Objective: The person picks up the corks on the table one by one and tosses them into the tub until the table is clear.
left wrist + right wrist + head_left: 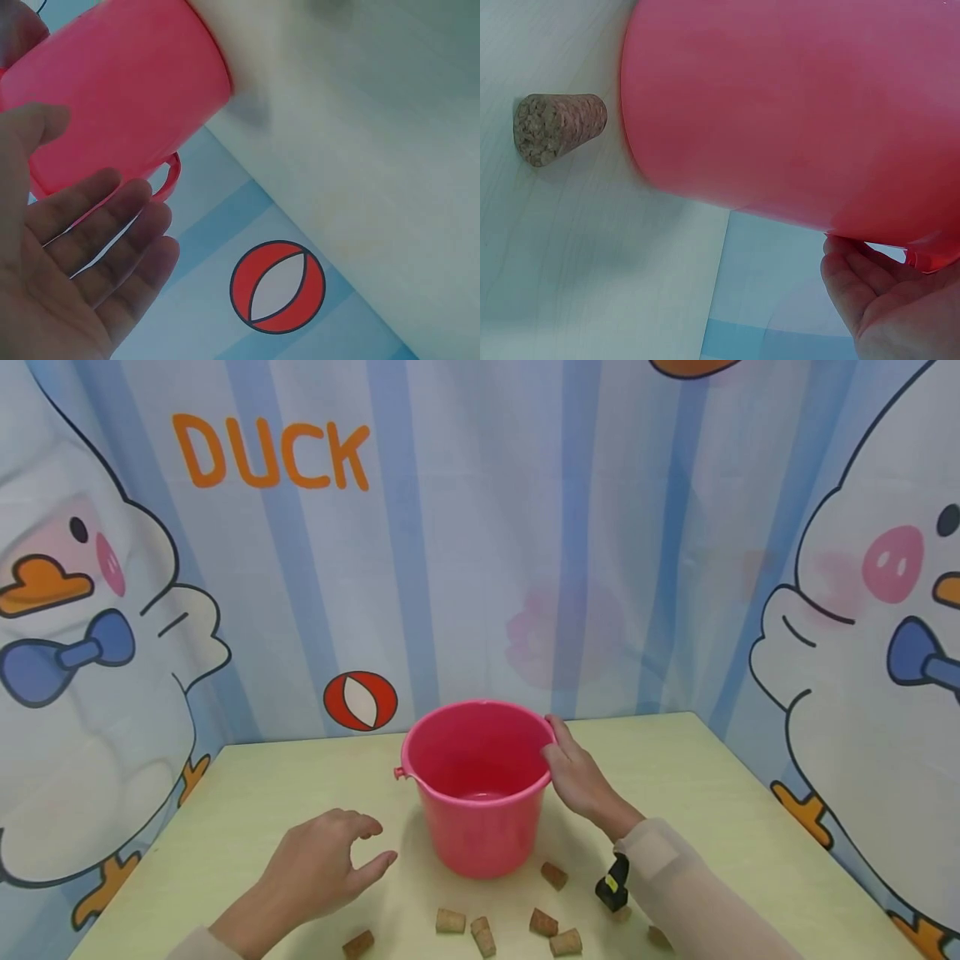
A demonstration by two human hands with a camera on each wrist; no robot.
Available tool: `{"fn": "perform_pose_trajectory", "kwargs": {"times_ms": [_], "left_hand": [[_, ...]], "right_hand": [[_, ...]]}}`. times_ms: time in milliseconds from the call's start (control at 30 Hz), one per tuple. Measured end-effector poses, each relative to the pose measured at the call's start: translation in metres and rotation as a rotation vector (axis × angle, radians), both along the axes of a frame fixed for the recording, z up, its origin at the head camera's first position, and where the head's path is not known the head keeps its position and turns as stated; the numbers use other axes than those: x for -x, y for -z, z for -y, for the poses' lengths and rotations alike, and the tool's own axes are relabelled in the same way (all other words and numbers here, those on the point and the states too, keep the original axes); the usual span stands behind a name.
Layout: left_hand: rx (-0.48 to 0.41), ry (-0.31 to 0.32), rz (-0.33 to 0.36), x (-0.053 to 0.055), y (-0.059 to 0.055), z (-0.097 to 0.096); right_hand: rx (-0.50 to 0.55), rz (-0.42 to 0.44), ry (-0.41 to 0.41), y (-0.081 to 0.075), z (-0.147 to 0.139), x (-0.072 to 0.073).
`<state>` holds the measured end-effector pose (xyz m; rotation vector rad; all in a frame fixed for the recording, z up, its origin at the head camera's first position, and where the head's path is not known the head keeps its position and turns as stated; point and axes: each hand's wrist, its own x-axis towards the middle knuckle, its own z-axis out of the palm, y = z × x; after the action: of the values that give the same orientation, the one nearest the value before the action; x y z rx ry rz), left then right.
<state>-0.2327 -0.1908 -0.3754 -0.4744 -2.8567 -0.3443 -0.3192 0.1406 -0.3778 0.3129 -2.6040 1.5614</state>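
A pink plastic bucket (483,839) stands upright on the table, its mouth up and nothing visible inside. My right hand (581,777) grips the bucket's right side at the rim; in the right wrist view its fingers lie along the outer wall by the handle joint. To the left of the bucket, my left hand (322,864) hovers apart from it with thumb and fingers spread and nothing held. A pink handle (175,178) hangs on the bucket's far side in the left wrist view. One cork stopper (559,127) lies close to the bucket's base.
Several more corks (450,921) are scattered over the near part of the pale yellow table (262,793). A curtain (480,527) printed with ducks and stripes hangs behind and at both sides. A black wrist device (613,887) shows at my right sleeve.
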Motion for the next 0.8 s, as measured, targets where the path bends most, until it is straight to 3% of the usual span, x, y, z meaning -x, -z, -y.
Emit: {"fn": "perform_pose_trajectory", "kwargs": {"times_ms": [300,800], "left_hand": [[0.029,0.012,0.116,-0.003,0.005,0.004],[0.090,-0.001,0.370,-0.004,0.015,0.011]], "right_hand": [[-0.014,0.001,-0.002,0.000,-0.001,0.000],[-0.011,-0.008,-0.027,0.000,-0.002,-0.001]]}}
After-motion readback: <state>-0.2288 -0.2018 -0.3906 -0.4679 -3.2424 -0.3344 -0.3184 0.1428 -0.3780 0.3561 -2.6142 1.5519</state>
